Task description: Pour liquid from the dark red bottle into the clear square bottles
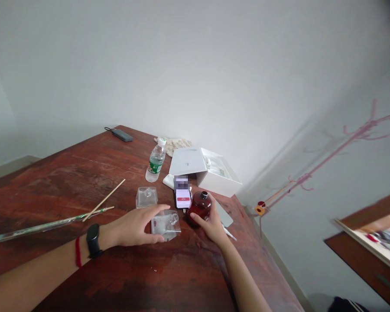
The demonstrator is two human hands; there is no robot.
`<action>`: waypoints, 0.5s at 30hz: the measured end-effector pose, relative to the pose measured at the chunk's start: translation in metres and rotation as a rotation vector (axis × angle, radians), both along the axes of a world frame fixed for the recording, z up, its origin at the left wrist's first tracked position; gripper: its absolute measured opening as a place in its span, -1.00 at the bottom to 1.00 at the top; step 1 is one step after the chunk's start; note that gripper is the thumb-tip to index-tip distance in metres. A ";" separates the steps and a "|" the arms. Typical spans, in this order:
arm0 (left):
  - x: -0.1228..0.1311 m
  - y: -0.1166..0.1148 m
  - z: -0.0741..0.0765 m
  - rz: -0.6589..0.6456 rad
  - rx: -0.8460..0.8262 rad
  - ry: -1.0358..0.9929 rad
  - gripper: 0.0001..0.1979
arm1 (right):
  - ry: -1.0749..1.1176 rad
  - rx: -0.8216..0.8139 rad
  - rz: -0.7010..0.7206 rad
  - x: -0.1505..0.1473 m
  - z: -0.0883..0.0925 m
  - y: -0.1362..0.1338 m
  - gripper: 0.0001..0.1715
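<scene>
My left hand [139,226] has its thumb and fingers spread apart at the left side of a clear square glass bottle [162,224]; whether they touch it I cannot tell. That bottle lies tilted on the wooden table, its round neck at the upper right. My right hand [212,221] grips a dark red glass bottle [199,208] with a black collar on its neck. Behind my left hand is another clear square glass bottle [147,197]. A phone [182,197] with a lit screen stands just behind the red bottle.
A water bottle [156,160] stands beside an open white box [216,184]. Chopsticks [105,199], one pair wrapped, lie at left on the table [68,177]. A white cloth [175,145] and a grey device [121,135] are farther back. Right of the table is a pink coat rack [331,149].
</scene>
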State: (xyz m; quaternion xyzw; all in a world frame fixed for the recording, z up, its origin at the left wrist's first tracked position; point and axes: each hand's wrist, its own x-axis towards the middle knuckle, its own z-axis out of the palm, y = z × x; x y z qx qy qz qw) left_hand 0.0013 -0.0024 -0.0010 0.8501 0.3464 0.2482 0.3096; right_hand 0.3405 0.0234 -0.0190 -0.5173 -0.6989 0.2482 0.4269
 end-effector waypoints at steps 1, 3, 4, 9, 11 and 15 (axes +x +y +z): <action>0.000 0.000 0.000 0.000 -0.002 0.000 -0.12 | -0.002 0.001 -0.001 -0.001 0.000 -0.001 0.12; 0.000 0.000 0.001 -0.002 -0.004 0.001 -0.13 | -0.002 0.007 -0.009 -0.002 0.001 -0.002 0.11; 0.000 0.000 0.001 -0.002 -0.005 0.001 -0.13 | -0.001 0.011 -0.015 -0.003 0.001 -0.002 0.11; -0.001 -0.001 0.001 -0.001 -0.005 0.000 -0.12 | -0.012 0.010 -0.024 -0.004 0.003 -0.004 0.10; -0.001 -0.001 0.000 -0.004 -0.003 0.001 -0.13 | -0.013 0.013 -0.026 -0.005 0.004 -0.005 0.10; -0.001 0.000 -0.001 -0.006 -0.007 0.005 -0.12 | -0.009 0.028 -0.035 -0.008 0.004 -0.007 0.07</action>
